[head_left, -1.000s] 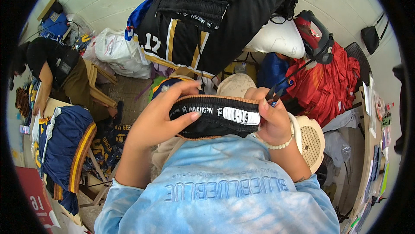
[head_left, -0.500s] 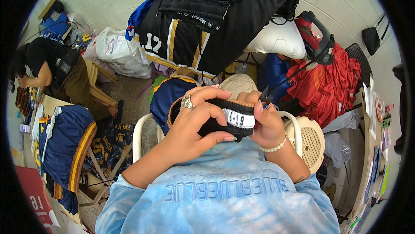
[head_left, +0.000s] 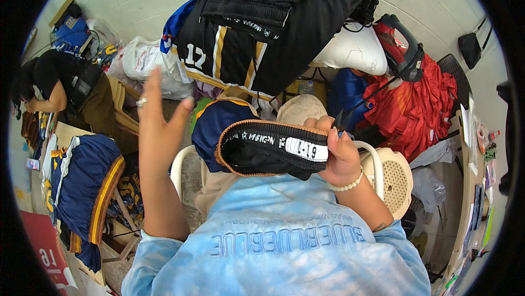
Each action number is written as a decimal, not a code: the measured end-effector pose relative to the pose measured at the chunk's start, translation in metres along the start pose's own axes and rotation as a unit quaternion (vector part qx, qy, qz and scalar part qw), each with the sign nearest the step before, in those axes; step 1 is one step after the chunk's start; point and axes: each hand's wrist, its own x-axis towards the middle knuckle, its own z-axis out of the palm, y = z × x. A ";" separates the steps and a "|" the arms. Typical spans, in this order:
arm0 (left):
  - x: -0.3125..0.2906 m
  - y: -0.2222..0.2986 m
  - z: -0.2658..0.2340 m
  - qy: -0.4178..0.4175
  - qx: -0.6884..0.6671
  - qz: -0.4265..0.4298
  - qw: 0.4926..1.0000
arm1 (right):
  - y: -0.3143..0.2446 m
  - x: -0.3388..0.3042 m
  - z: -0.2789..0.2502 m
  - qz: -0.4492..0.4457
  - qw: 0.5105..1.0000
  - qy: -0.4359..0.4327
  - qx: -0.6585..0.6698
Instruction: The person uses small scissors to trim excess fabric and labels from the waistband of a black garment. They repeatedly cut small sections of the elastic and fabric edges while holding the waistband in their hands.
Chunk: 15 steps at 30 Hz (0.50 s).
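Note:
My right hand, with a beaded bracelet at the wrist, grips one end of a black elastic waistband. The band hangs in a loop over my lap and has a white label sewn inside near my fingers. It appears to belong to the navy shorts bunched behind it. Dark pointed blades, apparently thread snips, stick up from the same hand; their handles are mostly hidden. My left hand is raised to the left, away from the band, fingers spread and holding nothing.
Black garments are heaped ahead of me. Red cloth lies at the right, with an iron-like appliance above it. Navy shorts hang over a support at the left. A person bends over work at the far left.
My left hand has let go of the waistband and swung up and left. The band has opened into a wider loop, still held by my right hand.

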 end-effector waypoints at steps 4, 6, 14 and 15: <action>-0.015 0.017 0.020 -0.201 -0.150 0.060 0.966 | -0.001 0.002 0.002 -0.001 0.999 -0.035 0.028; -0.018 0.022 0.027 -0.283 -0.187 0.030 0.940 | -0.002 0.001 0.001 -0.011 0.998 -0.047 0.029; -0.014 0.005 0.008 -0.299 -0.432 -0.134 0.840 | -0.008 -0.001 -0.013 -0.066 0.998 -0.016 0.012; -0.015 0.005 0.005 -0.275 -0.526 -0.130 0.794 | -0.008 -0.002 -0.014 -0.062 0.997 0.041 0.008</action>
